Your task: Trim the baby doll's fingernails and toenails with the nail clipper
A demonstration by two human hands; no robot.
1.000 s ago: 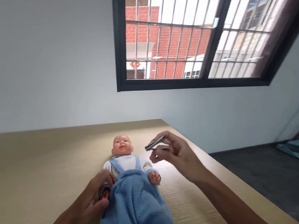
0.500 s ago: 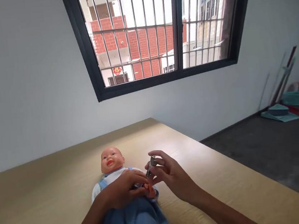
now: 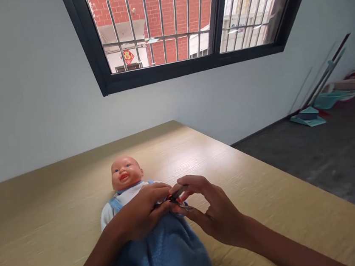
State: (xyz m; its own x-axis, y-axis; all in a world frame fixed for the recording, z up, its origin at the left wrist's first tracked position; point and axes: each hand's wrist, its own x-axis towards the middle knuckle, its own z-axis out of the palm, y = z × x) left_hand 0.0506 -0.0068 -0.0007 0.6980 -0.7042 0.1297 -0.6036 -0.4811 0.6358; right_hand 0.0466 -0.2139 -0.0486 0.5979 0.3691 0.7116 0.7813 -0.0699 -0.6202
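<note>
A baby doll (image 3: pixel 165 254) in a white top and blue overalls lies face up on the wooden table (image 3: pixel 60 206). My left hand (image 3: pixel 147 207) rests across its chest, fingers closed around the doll's small hand, which is mostly hidden. In my right hand (image 3: pixel 216 207) is a metal nail clipper (image 3: pixel 179 191), its lever spread open between thumb and fingers. The clipper's jaw end meets the doll's fingers beside my left fingertips; exact contact is too small to tell.
Behind the table is a white wall with a barred, dark-framed window (image 3: pixel 164 72). The table's right edge drops to a dark floor. A dustpan (image 3: pixel 308 116), long handles and basins (image 3: pixel 329 99) stand at the far right.
My right hand has lowered and turned the nail clipper from upright to pointing left, bringing it to the doll's hand. My left hand still holds the doll's hand. The view has tilted down.
</note>
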